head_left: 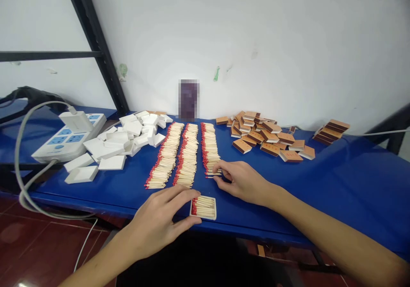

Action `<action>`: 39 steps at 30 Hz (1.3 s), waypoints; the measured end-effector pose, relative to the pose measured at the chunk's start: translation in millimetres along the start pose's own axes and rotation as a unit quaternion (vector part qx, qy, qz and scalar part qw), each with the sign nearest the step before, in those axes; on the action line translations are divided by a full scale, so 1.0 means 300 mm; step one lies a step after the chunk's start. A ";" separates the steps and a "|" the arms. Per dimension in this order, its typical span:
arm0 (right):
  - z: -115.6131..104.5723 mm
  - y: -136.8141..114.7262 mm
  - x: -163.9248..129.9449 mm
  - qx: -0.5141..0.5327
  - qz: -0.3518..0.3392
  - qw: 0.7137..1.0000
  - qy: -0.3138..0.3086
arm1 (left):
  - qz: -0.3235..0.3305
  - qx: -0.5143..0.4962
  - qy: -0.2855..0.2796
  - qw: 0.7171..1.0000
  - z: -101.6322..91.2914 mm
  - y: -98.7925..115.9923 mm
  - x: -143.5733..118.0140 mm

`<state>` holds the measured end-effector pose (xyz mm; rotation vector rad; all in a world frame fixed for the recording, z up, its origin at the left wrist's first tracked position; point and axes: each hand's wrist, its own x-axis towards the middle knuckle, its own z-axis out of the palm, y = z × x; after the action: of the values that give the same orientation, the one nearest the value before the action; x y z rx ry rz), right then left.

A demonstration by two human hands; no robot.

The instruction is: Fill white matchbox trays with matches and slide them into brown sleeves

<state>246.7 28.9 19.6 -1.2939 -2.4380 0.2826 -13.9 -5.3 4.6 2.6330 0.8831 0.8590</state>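
Observation:
My left hand (166,212) grips a small white matchbox tray (215,212) by its left end, thumb and fingers on opposite sides. Inside the tray lies a layer of matches (205,206), red heads to the left. My right hand (241,180) is curled in a pinch at the near end of the right-hand row of matches (209,144), with a few matches between thumb and index finger. To the left of it run two more long rows, a middle row of matches (187,154) and a left row of matches (166,154).
White empty trays (112,146) are heaped at the left, beside a power strip (72,137) with a plugged-in charger (75,121). Brown matchbox sleeves (269,137) form a pile at the right, near a small stack of matchboxes (331,132). A pixelated dark object (188,100) leans on the wall.

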 end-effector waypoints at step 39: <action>-0.007 0.007 0.009 0.044 -0.011 0.998 0.043 | 0.020 0.011 -0.009 1.000 -0.006 -0.005 0.000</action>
<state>247.8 32.3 21.4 -1.2150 -2.3396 0.3172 -15.5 -4.1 5.4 2.6818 0.8431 0.8382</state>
